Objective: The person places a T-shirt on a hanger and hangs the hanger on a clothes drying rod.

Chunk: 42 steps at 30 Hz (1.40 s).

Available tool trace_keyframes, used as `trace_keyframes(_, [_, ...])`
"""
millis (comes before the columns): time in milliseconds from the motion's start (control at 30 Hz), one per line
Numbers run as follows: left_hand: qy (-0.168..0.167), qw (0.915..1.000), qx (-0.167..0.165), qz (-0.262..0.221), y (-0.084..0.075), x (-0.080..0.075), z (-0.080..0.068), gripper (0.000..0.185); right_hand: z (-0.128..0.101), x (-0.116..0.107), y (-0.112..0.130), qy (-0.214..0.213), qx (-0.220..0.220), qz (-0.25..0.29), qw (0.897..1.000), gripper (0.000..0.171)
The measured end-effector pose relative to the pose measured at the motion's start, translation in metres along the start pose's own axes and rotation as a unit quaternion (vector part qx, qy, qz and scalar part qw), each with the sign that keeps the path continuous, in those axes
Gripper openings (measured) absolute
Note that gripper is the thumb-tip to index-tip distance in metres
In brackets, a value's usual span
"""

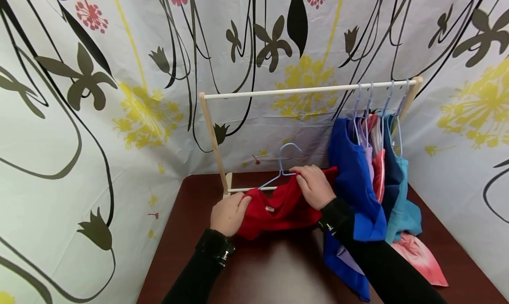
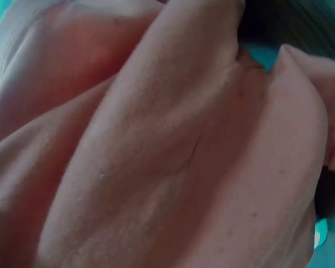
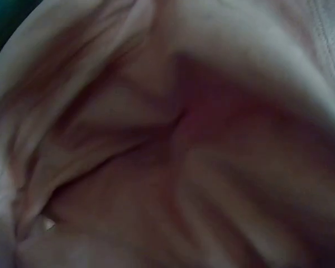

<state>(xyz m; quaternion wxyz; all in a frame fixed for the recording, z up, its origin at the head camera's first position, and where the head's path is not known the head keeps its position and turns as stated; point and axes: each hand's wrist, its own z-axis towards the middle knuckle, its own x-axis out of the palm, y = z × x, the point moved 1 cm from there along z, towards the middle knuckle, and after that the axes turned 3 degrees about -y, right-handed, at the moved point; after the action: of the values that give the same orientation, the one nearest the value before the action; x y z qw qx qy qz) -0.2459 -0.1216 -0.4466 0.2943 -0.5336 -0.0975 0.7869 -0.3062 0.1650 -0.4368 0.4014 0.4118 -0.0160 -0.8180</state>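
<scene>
In the head view a red garment [image 1: 284, 211] with a small pale neck label hangs between both hands above the table. My left hand [image 1: 228, 214] grips its left shoulder. At its right shoulder my right hand [image 1: 315, 188] pinches the cloth near the arm of a light blue hanger [image 1: 281, 160]. The hanger's hook points up, and its lower part is hidden by the cloth. Close folds of cloth [image 2: 173, 145] fill the left wrist view, while blurred cloth [image 3: 229, 162] fills the right wrist view; neither shows the fingers.
A wooden rack [image 1: 274, 92] stands on the dark red-brown table [image 1: 171, 246]. At its right end several garments hang on hangers, with a blue one [image 1: 343, 149] in front and a teal one [image 1: 401, 193] behind. A patterned curtain [image 1: 131, 65] surrounds the table.
</scene>
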Motion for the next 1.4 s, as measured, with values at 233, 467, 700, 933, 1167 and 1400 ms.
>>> trace_keyframes(233, [-0.001,0.9982,-0.037,-0.048,0.006,-0.010,-0.005,0.027,-0.002,-0.011,-0.025,-0.007,0.036,-0.069,0.997,0.028])
trace_keyframes(467, [-0.021,0.9936,-0.053,-0.097,0.010,-0.018,-0.008,0.028,-0.006,-0.019,-0.049,-0.058,0.077,-0.041,0.995,0.029])
trace_keyframes(700, [-0.005,0.9854,-0.065,-0.157,0.011,-0.019,-0.014,0.033,-0.012,-0.024,-0.059,-0.126,0.162,0.076,0.976,0.031])
trace_keyframes(933, [0.031,0.9700,-0.076,-0.229,0.007,-0.022,-0.016,0.032,-0.022,-0.020,-0.065,-0.118,0.264,0.109,0.951,0.046])
trace_keyframes(1167, [0.166,0.9108,-0.084,-0.369,-0.021,-0.020,-0.006,0.033,-0.027,-0.020,-0.071,-0.089,0.284,0.123,0.947,0.061])
trace_keyframes(1400, [0.199,0.8415,-0.078,-0.496,-0.069,-0.013,0.013,0.032,-0.034,-0.015,-0.062,-0.052,0.289,0.137,0.946,0.058])
